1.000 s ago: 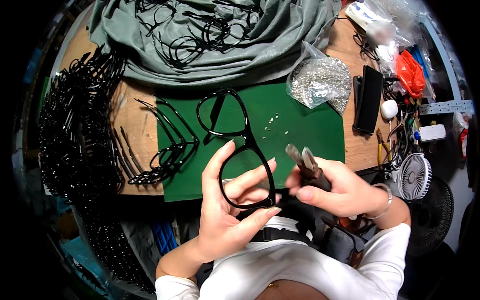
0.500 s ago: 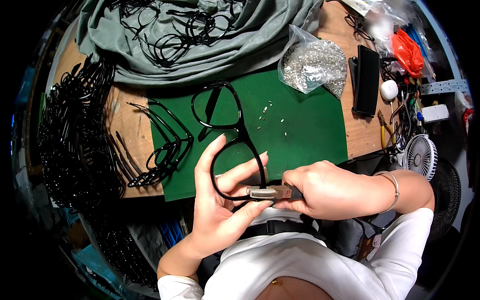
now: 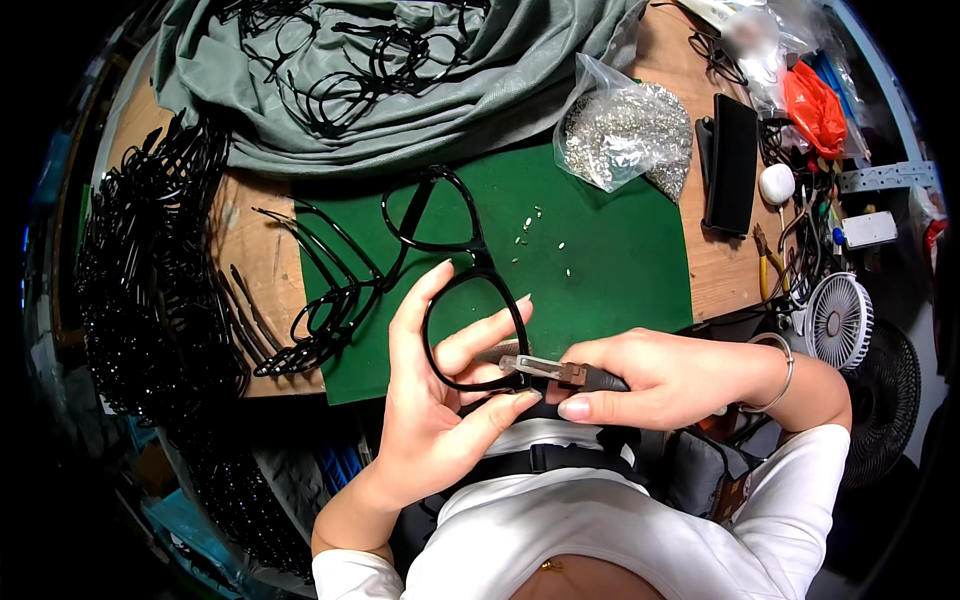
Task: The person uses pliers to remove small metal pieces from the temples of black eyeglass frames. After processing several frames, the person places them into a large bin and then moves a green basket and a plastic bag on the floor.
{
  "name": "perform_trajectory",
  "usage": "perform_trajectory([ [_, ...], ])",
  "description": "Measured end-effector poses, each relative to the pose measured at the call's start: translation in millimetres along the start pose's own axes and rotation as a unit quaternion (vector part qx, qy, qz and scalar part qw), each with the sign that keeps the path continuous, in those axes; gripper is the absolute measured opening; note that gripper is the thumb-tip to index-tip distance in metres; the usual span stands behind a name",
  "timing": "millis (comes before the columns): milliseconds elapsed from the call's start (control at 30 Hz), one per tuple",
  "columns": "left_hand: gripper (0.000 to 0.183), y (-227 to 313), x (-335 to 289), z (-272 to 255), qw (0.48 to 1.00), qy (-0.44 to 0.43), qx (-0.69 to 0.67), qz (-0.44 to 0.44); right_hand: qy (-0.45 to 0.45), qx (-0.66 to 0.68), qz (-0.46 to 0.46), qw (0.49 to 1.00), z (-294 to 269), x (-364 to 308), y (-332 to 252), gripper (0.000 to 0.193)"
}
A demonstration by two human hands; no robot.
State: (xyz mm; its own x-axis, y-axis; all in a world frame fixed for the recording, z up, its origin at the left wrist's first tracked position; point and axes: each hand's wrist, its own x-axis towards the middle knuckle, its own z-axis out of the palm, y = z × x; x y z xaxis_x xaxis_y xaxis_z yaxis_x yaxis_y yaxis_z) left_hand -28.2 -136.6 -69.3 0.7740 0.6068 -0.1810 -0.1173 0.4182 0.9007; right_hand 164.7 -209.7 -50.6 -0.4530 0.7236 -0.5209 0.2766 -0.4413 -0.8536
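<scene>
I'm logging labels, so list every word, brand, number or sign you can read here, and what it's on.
No text can be read.
Glasses frame and pliers: no lettering visible.
White packet: too blurred.
White box: any print is too small.

"Left of the left hand (image 3: 425, 430)?"
"Frames (image 3: 290, 360), across mat (image 3: 620, 285) and bench (image 3: 722, 275)."
"Beyond the right hand (image 3: 650, 380)?"
"Bag (image 3: 615, 135), with case (image 3: 731, 165) to its right."
"Beyond both?"
"Cloth (image 3: 500, 130), bearing more frames (image 3: 388, 45)."
</scene>
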Motion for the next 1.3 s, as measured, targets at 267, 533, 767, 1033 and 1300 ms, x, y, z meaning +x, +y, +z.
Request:
perform_trajectory([
  [267, 0.083, 2, 3, -1, 1.000, -0.007, 0.009, -0.009, 0.025, -0.166, 0.072, 0.983, 0, 6, -21, 0.041],
  [533, 0.092, 28, -29, -18, 0.986, 0.086, -0.043, 0.139, 0.124, -0.240, -0.095, 0.958, -20, 20, 17, 0.040],
  [767, 0.088, 37, -42, 13, 0.965, 0.170, -0.128, 0.153, 0.220, -0.576, -0.173, 0.768, 29, 96, 27, 0.049],
  [1033, 0.100, 19, -44, -3, 0.981, 0.068, -0.171, 0.062, 0.247, -0.526, -0.036, 0.813, 9, 36, 41, 0.052],
  [1300, 0.045, 17, -34, -2, 0.948, -0.038, -0.314, -0.025, 0.338, -0.329, -0.056, 0.880, -28, 40, 50, 0.018],
])
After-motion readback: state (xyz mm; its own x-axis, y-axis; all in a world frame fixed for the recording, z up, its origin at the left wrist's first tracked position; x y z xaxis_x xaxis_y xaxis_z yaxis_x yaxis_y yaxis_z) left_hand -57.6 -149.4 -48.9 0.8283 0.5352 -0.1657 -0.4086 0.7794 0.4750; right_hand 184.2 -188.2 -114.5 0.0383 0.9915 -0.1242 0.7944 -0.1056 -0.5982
